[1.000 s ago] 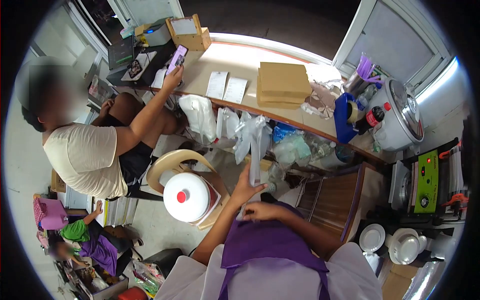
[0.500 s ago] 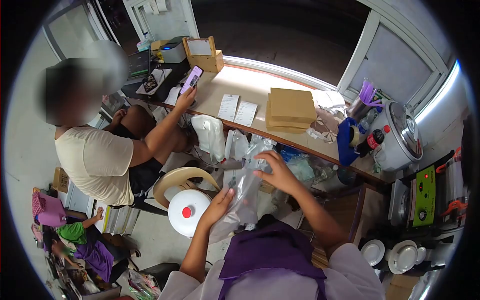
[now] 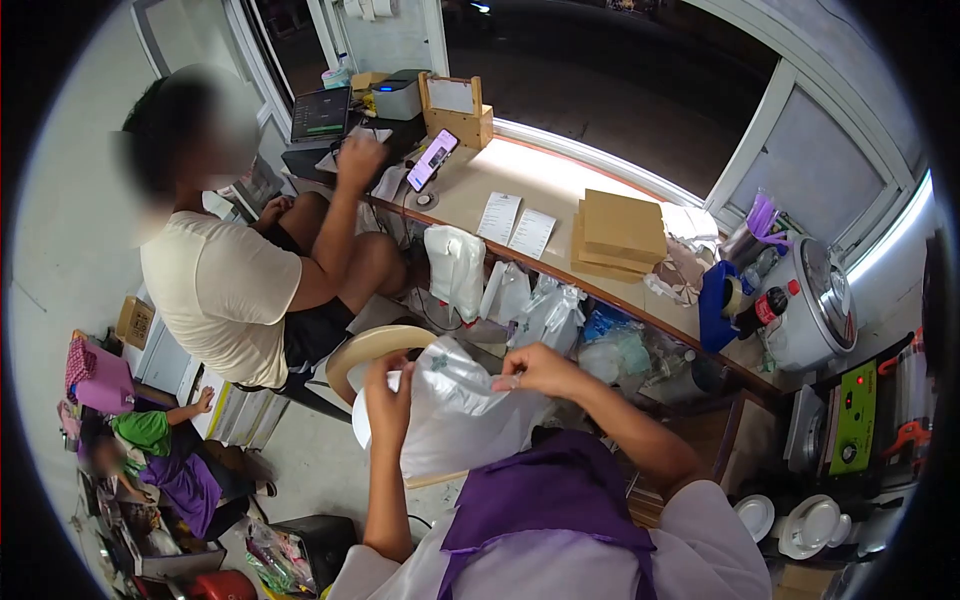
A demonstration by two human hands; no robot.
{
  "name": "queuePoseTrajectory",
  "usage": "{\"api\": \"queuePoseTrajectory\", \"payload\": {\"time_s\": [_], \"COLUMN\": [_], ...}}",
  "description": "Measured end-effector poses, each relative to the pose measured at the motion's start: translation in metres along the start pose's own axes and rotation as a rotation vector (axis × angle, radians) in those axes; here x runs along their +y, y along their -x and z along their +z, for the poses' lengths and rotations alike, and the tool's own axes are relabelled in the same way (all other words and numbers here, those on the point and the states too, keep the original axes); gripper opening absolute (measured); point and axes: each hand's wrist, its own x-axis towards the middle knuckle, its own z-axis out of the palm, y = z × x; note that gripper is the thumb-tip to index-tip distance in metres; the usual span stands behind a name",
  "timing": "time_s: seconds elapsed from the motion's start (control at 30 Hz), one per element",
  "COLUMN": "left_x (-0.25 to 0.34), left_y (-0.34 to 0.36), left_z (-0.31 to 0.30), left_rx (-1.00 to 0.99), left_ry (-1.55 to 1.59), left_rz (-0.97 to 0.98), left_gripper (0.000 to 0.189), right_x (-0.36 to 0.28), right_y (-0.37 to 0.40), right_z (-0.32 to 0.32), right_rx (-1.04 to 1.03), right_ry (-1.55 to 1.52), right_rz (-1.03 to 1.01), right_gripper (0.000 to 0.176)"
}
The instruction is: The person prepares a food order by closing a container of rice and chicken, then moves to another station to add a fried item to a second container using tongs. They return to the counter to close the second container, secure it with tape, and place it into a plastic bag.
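Observation:
Between my two hands, in front of the purple apron point(image 3: 545, 490), a translucent white plastic bag point(image 3: 460, 425) is spread wide. My left hand point(image 3: 390, 395) pinches its upper left edge. The fingers of my right hand point(image 3: 540, 372) are closed on its right edge. A small greenish print shows near the top of the bag. Behind it, a round white lid is mostly covered, beside a beige chair point(image 3: 350, 350). More white plastic bags point(image 3: 455, 270) hang from the counter's front edge.
The counter point(image 3: 470, 200) holds two receipts point(image 3: 515, 225), brown paper bags point(image 3: 620, 230), a phone point(image 3: 433, 160), a blue tray point(image 3: 715, 305), a bottle point(image 3: 765, 310) and a large cooker point(image 3: 810, 310). One person point(image 3: 220, 290) sits at left; another point(image 3: 170, 470) is lower left.
The bag has been opened out wider, and my left hand has moved left and up. The seated person's hand has left the phone, which now stands on the counter. The view has shifted.

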Motion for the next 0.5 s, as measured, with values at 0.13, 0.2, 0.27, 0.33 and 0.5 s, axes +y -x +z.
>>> {"api": "queuePoseTrajectory", "payload": {"time_s": [0.13, 0.2, 0.27, 0.33, 0.5], "left_x": [0.031, 0.020, 0.005, 0.017, 0.017], "left_y": [0.033, 0.058, 0.083, 0.087, 0.072], "left_z": [0.007, 0.019, 0.050, 0.069, 0.092], "left_rx": [0.116, -0.348, -0.498, -0.507, -0.494], "left_ry": [0.020, 0.192, 0.550, 0.549, 0.603], "left_rz": [-0.264, -0.532, -0.688, -0.721, -0.655], "left_gripper": [0.018, 0.021, 0.024, 0.026, 0.025], "right_x": [0.045, 0.074, 0.074, 0.075, 0.081], "right_y": [-0.005, -0.006, 0.000, 0.003, 0.003], "right_z": [0.032, 0.049, 0.057, 0.062, 0.054], "right_rx": [-0.011, -0.002, -0.040, -0.029, -0.003], "right_ry": [-0.038, -0.251, -0.349, -0.313, -1.091], "right_rz": [0.097, -0.030, 0.105, 0.205, 0.319], "right_gripper": [0.026, 0.022, 0.014, 0.015, 0.011]}}
